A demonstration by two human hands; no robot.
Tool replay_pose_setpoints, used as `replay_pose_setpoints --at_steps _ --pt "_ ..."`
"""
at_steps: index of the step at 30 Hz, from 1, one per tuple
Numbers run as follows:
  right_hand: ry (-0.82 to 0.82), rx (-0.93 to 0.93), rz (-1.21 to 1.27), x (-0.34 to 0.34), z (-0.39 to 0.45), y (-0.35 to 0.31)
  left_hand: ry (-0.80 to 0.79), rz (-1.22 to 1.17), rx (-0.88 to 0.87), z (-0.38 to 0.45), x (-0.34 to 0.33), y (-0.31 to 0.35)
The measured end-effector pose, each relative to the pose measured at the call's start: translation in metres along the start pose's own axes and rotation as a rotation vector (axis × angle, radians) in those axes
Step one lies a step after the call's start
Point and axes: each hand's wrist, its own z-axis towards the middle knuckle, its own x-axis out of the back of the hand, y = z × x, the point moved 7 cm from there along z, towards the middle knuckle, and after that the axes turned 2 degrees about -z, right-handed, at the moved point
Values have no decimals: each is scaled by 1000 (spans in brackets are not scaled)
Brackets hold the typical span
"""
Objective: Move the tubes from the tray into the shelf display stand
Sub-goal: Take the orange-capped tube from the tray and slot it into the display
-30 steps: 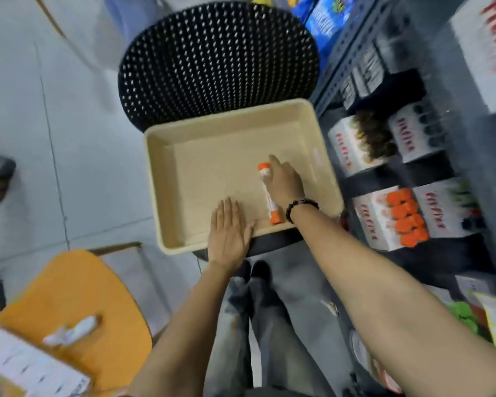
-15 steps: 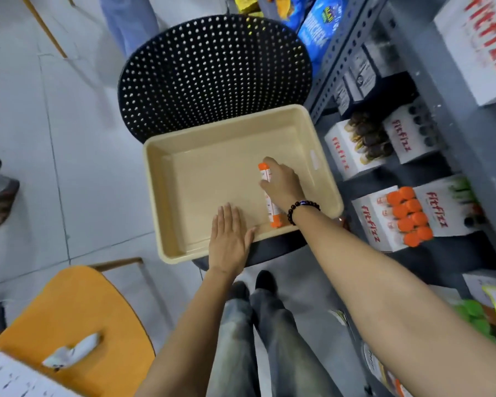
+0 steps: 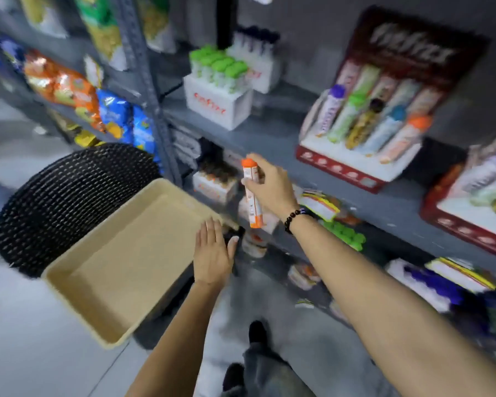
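My right hand [image 3: 271,188] grips a white tube with an orange cap [image 3: 252,196], held upright in the air to the right of the tray, in front of the shelf. The beige tray [image 3: 78,277] rests on a black perforated stool and shows no tubes inside. My left hand [image 3: 214,252] lies flat on the tray's near right corner, fingers together. The red shelf display stand [image 3: 352,170] sits on the grey shelf at upper right and holds several tubes lying side by side, an orange-capped one at its right end.
A white box of green-capped tubes [image 3: 218,90] stands on the same shelf to the left. A second red stand [image 3: 476,224] is at the far right. Snack bags [image 3: 78,93] fill the left shelving. Lower shelves hold more tube boxes. The black stool [image 3: 60,204] is under the tray.
My right hand has lifted the orange-capped tube out of the tray and up toward the shelf. The camera has tilted up from the tray to the shelves. My left hand stays on the tray.
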Motion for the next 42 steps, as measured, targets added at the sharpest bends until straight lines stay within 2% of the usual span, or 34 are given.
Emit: replay_pose_setpoints --at_steps 8,12,17,21,26,31,42 --pt "451 -88 -30 232 -79 49 -32 15 -489 5 -18 204" --pt "603 -162 -19 323 -128 90 -64 -9 -635 -9 -47 292" --pt "707 -237 -120 404 -171 144 -103 -7 -671 -10 -86 360" --pt "677 -279 -131 438 -176 184 -141 55 -564 8 -114 381" --pt "652 -302 -82 454 -167 211 -252 140 -422 26 -138 375" --pt "634 -328 -54 462 -161 222 -246 281 -421 32 -147 370" --pt "519 -504 19 483 -155 233 -273 284 -418 32 -150 370"
